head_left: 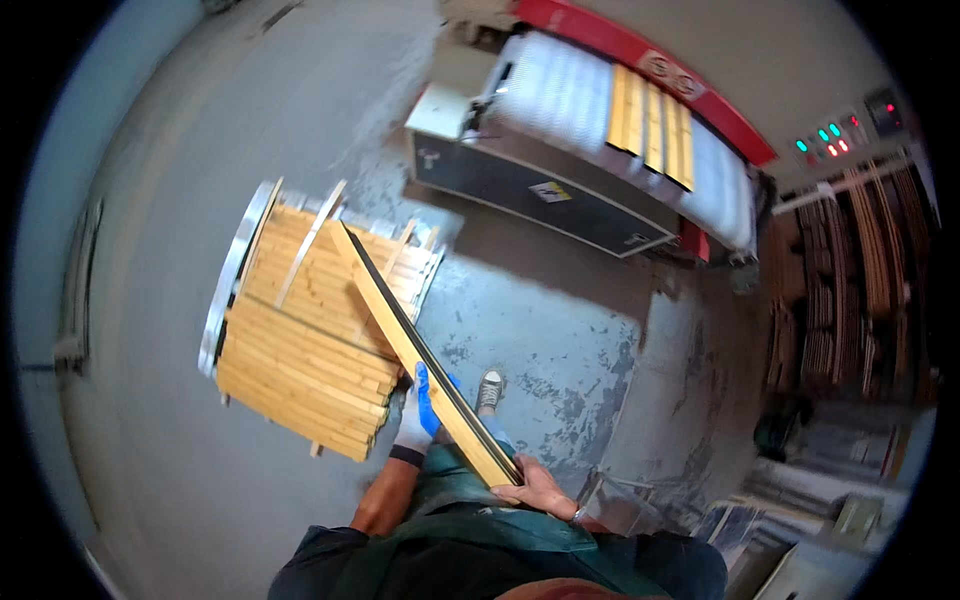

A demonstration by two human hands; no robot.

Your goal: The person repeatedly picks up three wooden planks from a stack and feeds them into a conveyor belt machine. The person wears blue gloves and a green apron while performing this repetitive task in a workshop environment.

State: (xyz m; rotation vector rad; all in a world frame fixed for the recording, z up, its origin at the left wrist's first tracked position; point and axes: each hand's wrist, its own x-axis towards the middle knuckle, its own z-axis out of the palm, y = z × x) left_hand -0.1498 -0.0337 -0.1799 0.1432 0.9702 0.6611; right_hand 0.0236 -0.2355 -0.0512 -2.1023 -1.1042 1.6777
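A small bundle of long wooden strips [400, 335], light yellow on the face and dark along the edge, slants across in front of my body. My left hand [418, 412], in a white and blue glove, is closed around its middle from the left side. At the near end my right hand [540, 488], bare, grips the strips with its fingers partly hidden. The far end of the bundle hangs over a large stack of similar yellow strips [300, 350] on the left, which has thin wooden spacers [312, 240] across it.
A machine with white rollers [555, 90] and a red guard [600, 25] stands ahead, several yellow strips [655, 125] lying on it. Lit buttons [830, 138] show on a panel to the right. Dark boards [820, 270] fill a rack at far right. My shoe [490, 388] rests on worn grey-blue floor [540, 345].
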